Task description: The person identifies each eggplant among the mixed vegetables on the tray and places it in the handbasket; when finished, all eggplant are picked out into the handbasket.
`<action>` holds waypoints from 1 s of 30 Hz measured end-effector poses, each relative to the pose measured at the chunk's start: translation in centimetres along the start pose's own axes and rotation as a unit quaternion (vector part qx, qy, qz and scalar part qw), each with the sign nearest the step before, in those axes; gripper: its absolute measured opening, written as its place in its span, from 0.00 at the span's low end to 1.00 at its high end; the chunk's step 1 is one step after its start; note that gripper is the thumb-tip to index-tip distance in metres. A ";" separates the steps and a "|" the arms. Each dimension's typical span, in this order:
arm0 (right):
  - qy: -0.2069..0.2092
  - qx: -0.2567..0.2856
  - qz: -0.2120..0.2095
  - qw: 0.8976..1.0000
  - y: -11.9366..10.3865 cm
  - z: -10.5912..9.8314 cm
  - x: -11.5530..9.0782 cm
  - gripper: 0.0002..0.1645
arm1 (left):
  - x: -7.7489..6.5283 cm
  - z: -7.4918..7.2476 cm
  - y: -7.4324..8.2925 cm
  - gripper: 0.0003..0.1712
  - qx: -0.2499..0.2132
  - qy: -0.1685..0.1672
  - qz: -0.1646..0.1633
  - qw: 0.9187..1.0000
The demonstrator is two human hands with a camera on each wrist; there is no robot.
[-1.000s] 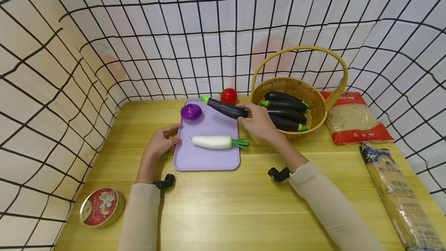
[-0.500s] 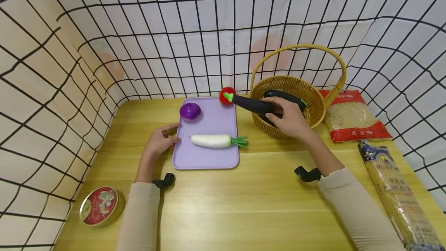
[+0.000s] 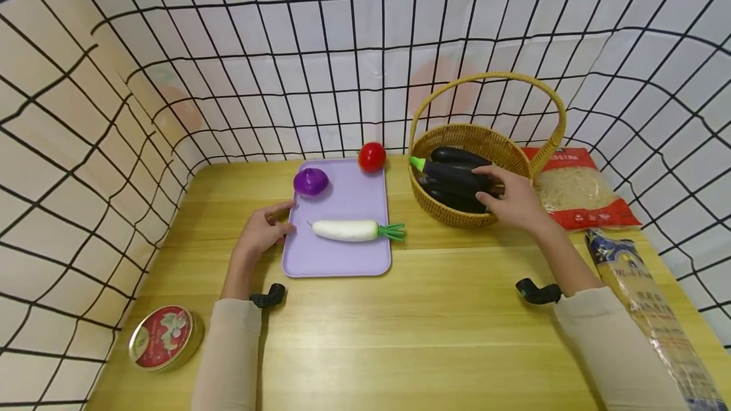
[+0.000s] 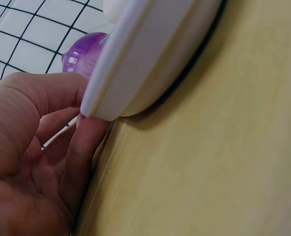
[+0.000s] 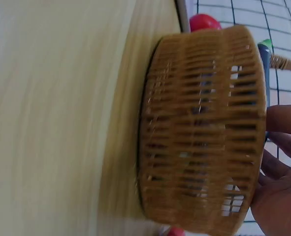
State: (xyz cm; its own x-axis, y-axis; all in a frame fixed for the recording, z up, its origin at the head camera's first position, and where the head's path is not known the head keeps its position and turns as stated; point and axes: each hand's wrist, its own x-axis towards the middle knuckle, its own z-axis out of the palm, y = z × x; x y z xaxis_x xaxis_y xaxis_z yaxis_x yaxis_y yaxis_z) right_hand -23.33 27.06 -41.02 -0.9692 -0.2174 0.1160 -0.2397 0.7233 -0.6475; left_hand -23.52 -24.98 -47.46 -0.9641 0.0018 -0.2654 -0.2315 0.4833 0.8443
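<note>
At the lilac tray (image 3: 337, 262), my left hand (image 3: 264, 231) holds the left rim; the left wrist view has thumb and fingers at the tray's edge (image 4: 128, 64). A white radish (image 3: 345, 230) with a green top and a purple onion (image 3: 311, 182) lie on this tray. Over the wicker basket (image 3: 457, 215), my right hand (image 3: 514, 198) grips a dark eggplant (image 3: 451, 174) by its blunt end, its green stem pointing left. Several other eggplants (image 3: 457, 156) lie beneath and behind it. In the right wrist view the basket's side (image 5: 204, 128) hides most of the held eggplant.
A red tomato (image 3: 372, 157) is at the tray's far right corner. Right of the basket lie a red-and-clear bag (image 3: 577, 192) and a long noodle-like packet (image 3: 651, 309). A round red-lidded tin (image 3: 164, 338) stands front left. Black wire grid (image 3: 342, 68) walls the table. The basket handle arches high.
My right hand has carried the eggplant rightward from above the tray into the basket's opening, over the other eggplants. My left hand has stayed at the tray rim.
</note>
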 end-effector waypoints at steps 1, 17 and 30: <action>-0.001 -0.006 0.000 1.000 0.3 -0.1 -0.1 0.27 | -0.1 -0.1 0.0 0.36 0.001 0.001 -0.001 1.000; -0.067 -0.121 -0.025 0.990 1.7 -2.9 -0.2 0.26 | -0.2 -0.1 -0.4 0.36 -0.006 -0.001 0.004 1.000; -0.087 -0.069 0.006 0.994 1.6 -3.6 -0.1 0.35 | -1.3 -1.4 0.8 0.35 0.005 -0.021 0.024 0.999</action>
State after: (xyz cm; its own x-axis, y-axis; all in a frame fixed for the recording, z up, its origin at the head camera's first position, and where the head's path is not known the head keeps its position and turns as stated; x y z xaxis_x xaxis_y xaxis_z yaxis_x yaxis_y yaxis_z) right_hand -23.82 30.65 -39.34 -0.9503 -0.3099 -0.0315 -0.2453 0.8069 -0.5373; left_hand -22.59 -25.82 -45.77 -0.9678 0.0627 -0.2439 -0.1828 0.4909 0.8518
